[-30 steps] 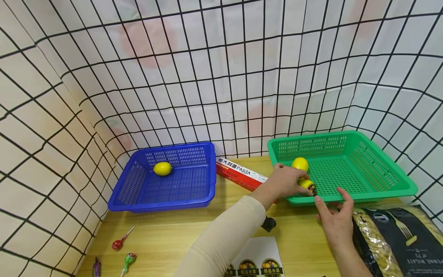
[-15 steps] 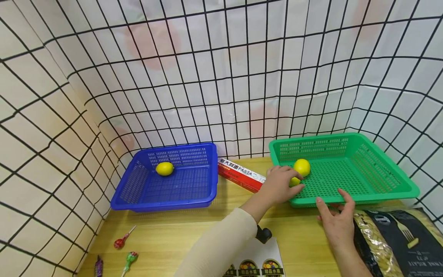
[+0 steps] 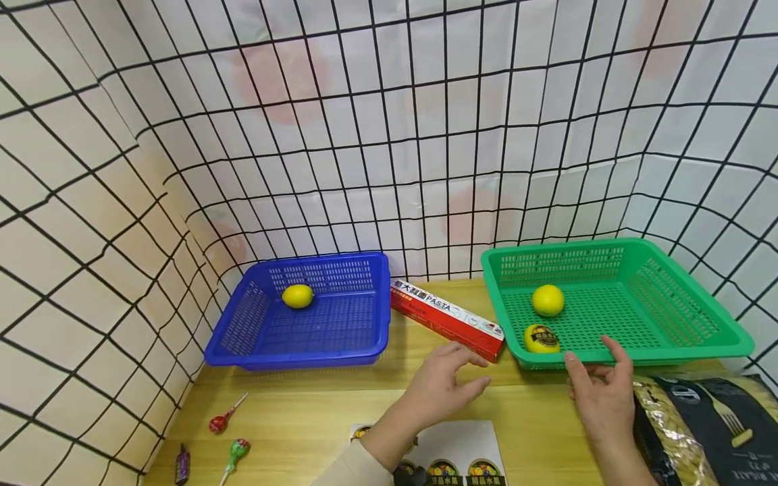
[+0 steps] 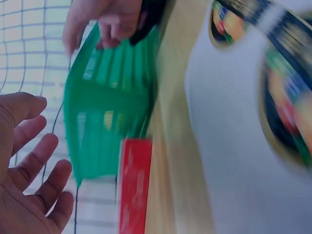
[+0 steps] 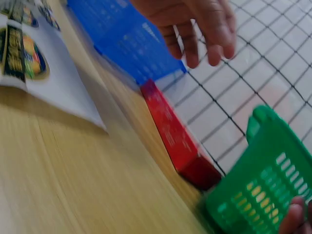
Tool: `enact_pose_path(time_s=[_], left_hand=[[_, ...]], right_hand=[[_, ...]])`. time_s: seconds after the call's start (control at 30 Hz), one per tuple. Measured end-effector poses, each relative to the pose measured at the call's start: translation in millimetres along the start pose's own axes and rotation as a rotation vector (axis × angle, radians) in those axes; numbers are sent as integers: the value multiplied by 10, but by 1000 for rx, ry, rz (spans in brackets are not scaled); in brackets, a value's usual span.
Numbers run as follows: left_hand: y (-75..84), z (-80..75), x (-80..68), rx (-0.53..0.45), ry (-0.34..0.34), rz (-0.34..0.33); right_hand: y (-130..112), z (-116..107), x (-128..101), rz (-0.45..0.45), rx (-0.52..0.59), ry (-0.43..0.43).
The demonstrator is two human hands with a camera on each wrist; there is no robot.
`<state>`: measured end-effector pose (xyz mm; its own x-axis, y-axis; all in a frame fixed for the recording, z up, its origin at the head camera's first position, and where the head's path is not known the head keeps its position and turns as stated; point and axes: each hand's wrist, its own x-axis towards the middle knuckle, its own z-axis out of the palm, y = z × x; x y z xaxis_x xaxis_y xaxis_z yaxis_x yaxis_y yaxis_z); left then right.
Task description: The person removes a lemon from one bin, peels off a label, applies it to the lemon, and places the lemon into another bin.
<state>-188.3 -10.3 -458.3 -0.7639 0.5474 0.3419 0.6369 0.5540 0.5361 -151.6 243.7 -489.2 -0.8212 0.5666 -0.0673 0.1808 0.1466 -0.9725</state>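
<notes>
Pulled my left hand (image 3: 440, 388) back from the green basket (image 3: 681, 344), fingers loose and empty, stickered lemon (image 3: 541, 339) left inside, right hand (image 3: 598, 395) spread, fingertips touching its front rim

Green basket (image 3: 681, 337), blue basket (image 3: 243, 337); 3 yellow lemons, 1 in the green basket with a dark round sticker (image 3: 541, 339); red pasta box (image 3: 446, 319) with white top; white backdrop (image 3: 389, 135), black grid; black-and-gold pasta bag (image 3: 699, 432); white sticker sheet (image 3: 462, 449); pale wood table (image 3: 292, 418)
</notes>
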Motion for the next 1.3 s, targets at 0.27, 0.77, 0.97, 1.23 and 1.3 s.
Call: enact_pose_path(time_s=[0.27, 0.77, 0.97, 1.23, 1.3], left_hand=[[-266, -492, -496, -192, 166, -42], [-956, -1515, -748, 12, 375, -317], [-1311, -1972, -493, 60, 256, -522], [-1703, -2433, -17, 30, 378, -603], [-1831, -2461, 30, 35, 391, -641]], right_hand=[[-120, 102, -257, -107, -115, -67], [-320, 991, -724, -297, -100, -515], [-470, 1547, -756, -292, -165, -654], [-546, 2156, -629, -385, -226, -674], [-557, 2236, -612, -393, -247, -672]])
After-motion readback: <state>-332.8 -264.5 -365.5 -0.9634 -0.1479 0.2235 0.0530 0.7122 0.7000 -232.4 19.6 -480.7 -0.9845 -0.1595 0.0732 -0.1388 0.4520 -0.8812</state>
